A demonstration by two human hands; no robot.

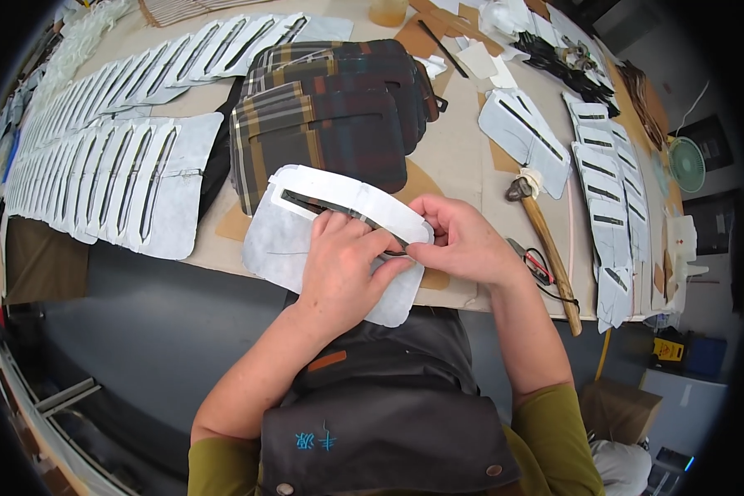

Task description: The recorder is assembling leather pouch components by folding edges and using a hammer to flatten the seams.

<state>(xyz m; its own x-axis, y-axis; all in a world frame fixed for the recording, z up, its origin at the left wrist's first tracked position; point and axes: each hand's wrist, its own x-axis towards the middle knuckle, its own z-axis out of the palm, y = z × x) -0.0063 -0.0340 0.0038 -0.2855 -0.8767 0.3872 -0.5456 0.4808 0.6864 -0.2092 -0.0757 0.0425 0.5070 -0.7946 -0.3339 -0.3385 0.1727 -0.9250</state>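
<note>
A white-backed fabric panel point(277, 227) with a long dark slit lies at the table's front edge, its lower part hanging over toward my apron. My left hand point(343, 260) rests on the panel, its fingertips tucked into the slit and its thumb and forefinger pinching near the slit's right end. My right hand point(463, 240) grips the panel's right edge between thumb and fingers. Both hands meet at that end, and the fold between them is partly hidden. Just beyond lies a stack of plaid fabric panels point(322, 124), dark with brown and yellow stripes.
Long rows of overlapping white-backed slit panels point(153, 186) cover the left side. More slit pieces point(597, 169) line the right edge. A wooden-handled hammer point(546, 240) and red-handled snips point(537, 264) lie right of my hands. Another slit panel point(525, 140) lies behind the hammer.
</note>
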